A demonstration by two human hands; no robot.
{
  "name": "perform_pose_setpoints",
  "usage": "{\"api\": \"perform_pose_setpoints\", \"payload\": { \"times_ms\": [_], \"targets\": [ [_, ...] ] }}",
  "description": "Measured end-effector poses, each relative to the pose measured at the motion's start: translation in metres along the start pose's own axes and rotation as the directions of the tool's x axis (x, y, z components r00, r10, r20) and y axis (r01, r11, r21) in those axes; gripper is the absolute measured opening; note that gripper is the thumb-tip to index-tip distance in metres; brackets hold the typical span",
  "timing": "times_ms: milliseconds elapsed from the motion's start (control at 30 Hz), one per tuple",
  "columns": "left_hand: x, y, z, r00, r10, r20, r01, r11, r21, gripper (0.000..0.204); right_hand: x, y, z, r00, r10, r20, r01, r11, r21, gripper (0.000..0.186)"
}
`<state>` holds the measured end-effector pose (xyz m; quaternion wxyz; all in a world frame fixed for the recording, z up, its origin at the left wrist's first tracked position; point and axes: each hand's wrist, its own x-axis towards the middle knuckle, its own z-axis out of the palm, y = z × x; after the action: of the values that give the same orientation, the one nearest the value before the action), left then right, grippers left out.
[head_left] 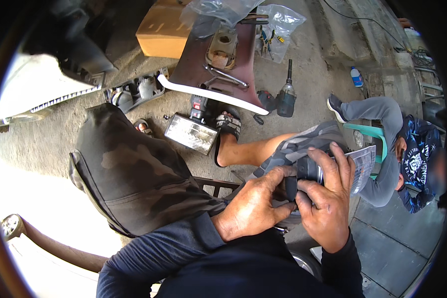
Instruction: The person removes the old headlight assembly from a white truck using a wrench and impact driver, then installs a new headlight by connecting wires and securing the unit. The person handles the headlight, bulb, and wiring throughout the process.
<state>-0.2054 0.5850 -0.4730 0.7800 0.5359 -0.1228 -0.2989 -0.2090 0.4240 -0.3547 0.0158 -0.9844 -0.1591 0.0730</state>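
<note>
Over my lap, both hands work on a small black round part (309,170) with a silvery rim. My left hand (253,204) is closed, thumb and fingers pinching the part's near left side at a dark flap-like piece (291,187). My right hand (328,201) wraps over it from the right, fingers bent across the top and thumb near the left fingertips. Much of the part is hidden by the fingers, so its exact kind cannot be told. Just beyond the right fingers, a clear printed plastic packet (363,168) shows.
Ahead lies a dark red panel (238,52) with pliers-like tools (226,77) and a white curved strip (208,93). Around it are a cordless driver (286,99), a rectangular lamp (191,134), a lamp housing (139,92) and a cardboard box (163,37). At right sits another person (417,159).
</note>
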Motion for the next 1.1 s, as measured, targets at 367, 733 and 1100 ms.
{"api": "perform_pose_setpoints", "payload": {
  "times_ms": [367,733,1100],
  "targets": [
    [0.011,-0.004,0.014,0.997,-0.057,0.059,0.053,0.995,0.079,0.068,-0.025,0.006,0.012,0.993,0.071,-0.098,-0.073,0.997,-0.014,0.013],
    [0.010,-0.008,0.006,0.999,-0.032,0.003,0.031,0.994,0.109,0.069,-0.007,0.013,0.016,0.992,-0.008,-0.124,0.011,1.000,0.019,0.008],
    [0.016,-0.022,-0.005,0.982,-0.139,-0.129,0.137,0.990,-0.023,0.069,0.034,0.025,0.028,0.990,-0.116,-0.082,0.119,0.992,0.035,0.015]
  ]
}}
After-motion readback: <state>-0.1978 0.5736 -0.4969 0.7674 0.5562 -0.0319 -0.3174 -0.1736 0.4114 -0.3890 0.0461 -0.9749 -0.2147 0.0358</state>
